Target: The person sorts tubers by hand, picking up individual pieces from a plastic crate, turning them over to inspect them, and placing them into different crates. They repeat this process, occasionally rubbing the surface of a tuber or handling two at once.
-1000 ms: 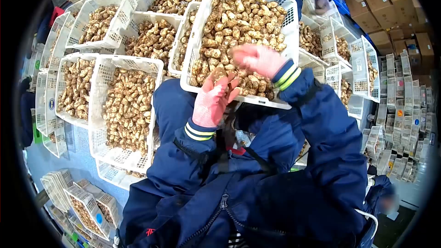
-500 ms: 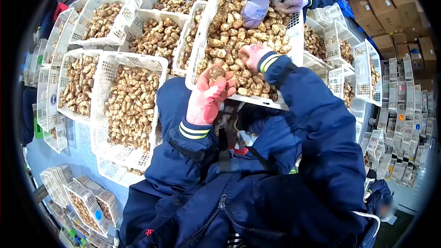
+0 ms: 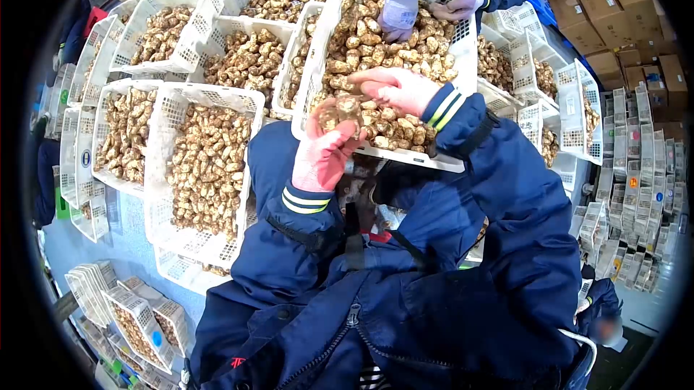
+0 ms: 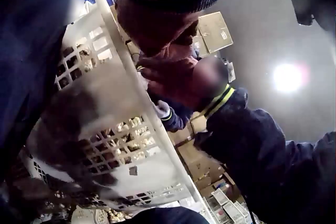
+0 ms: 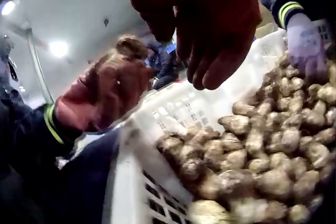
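My left hand (image 3: 322, 159), in a pink glove, holds a knobby brown piece (image 3: 347, 106) between thumb and fingers, above the near-left corner of a white crate (image 3: 423, 161). My right hand (image 3: 401, 90), gloved alike, reaches over the crate just right of that piece, its fingers extended. Nothing shows in its grip. Stubby brown-and-cream pieces (image 3: 419, 61), like mushrooms or small tubers, fill the crate. In the right wrist view the right hand (image 5: 205, 29) hangs with loose fingers, while the left hand (image 5: 105, 92) raises its piece (image 5: 131, 46).
Across the crate, another person's gloved hands (image 3: 400, 18) are at the same pieces. More filled crates (image 3: 246, 126) stand close on the left and others (image 3: 578, 112) on the right. Cardboard boxes (image 3: 600, 0) and stacked crates (image 3: 629, 180) lie beyond.
The other person's hands have come into the crate. My right hand dipped to the pieces, then moved back left toward my left hand. My left hand shifted slightly left, still holding a piece.
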